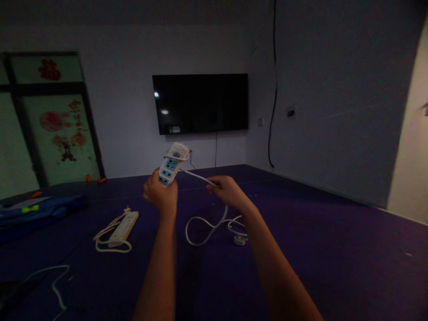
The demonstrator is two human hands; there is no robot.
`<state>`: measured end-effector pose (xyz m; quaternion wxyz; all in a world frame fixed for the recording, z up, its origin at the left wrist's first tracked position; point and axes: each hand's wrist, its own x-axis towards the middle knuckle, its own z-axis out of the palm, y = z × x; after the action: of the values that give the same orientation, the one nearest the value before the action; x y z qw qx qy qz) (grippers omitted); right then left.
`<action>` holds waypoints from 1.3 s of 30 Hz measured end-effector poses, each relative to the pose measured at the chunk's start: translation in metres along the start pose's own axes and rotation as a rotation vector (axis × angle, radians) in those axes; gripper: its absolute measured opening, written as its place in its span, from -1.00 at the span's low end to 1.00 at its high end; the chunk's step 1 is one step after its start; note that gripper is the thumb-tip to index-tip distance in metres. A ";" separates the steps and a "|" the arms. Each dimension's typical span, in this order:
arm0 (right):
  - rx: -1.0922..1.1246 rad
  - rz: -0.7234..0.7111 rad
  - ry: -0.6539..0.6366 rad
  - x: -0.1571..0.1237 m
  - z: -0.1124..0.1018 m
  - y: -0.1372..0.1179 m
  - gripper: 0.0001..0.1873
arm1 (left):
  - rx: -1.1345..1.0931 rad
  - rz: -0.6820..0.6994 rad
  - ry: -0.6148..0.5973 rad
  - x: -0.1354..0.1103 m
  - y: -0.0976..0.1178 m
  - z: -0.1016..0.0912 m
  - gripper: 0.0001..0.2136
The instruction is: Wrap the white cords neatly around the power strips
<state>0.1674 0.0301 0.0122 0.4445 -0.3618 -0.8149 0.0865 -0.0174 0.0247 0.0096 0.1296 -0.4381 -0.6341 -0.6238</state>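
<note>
My left hand (161, 192) is closed round the lower end of a white power strip (170, 167) with blue sockets, held up and tilted. Part of the strip's white cord (197, 176) is wound round its upper end. From there the cord runs across to my right hand (224, 189), whose fingers pinch it. Below the right hand the cord drops in loose loops onto the purple floor (214, 276). Its plug (239, 240) lies there, partly behind my right forearm.
A second white power strip (123, 228) lies on the floor to the left with its cord bunched beside it. Further left is blue cloth (63, 207). Another white cable (56, 290) lies at the near left. A television (202, 104) hangs on the far wall.
</note>
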 end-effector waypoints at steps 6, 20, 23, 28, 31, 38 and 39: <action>-0.227 -0.101 0.089 -0.001 -0.008 -0.010 -0.77 | 0.106 0.182 0.086 0.001 0.001 0.001 -0.50; -0.425 -0.269 0.361 -0.010 -0.025 -0.024 -0.71 | 0.167 0.460 -0.153 -0.004 0.015 -0.008 -0.48; -0.431 -0.296 0.407 -0.013 -0.027 -0.026 -0.72 | 0.214 0.536 -0.299 -0.003 0.019 -0.015 -0.47; -0.423 -0.318 0.396 -0.015 -0.030 -0.027 -0.77 | 0.218 0.734 -0.417 -0.001 0.024 -0.030 -0.49; -0.348 -0.320 0.415 -0.015 -0.031 -0.028 -0.84 | 0.210 0.829 -0.443 0.000 0.026 -0.041 -0.51; -0.076 -0.289 0.429 -0.012 -0.029 -0.028 -0.97 | 0.184 0.897 -0.566 0.004 0.029 -0.068 -0.52; -0.029 -0.281 0.406 -0.012 -0.028 -0.026 -0.95 | 0.193 0.898 -0.577 0.004 0.029 -0.071 -0.52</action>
<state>0.1798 -0.0017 0.0331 0.6015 -0.2612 -0.7523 -0.0627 -0.0259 -0.0426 0.0452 0.2435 -0.8057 -0.4486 -0.3005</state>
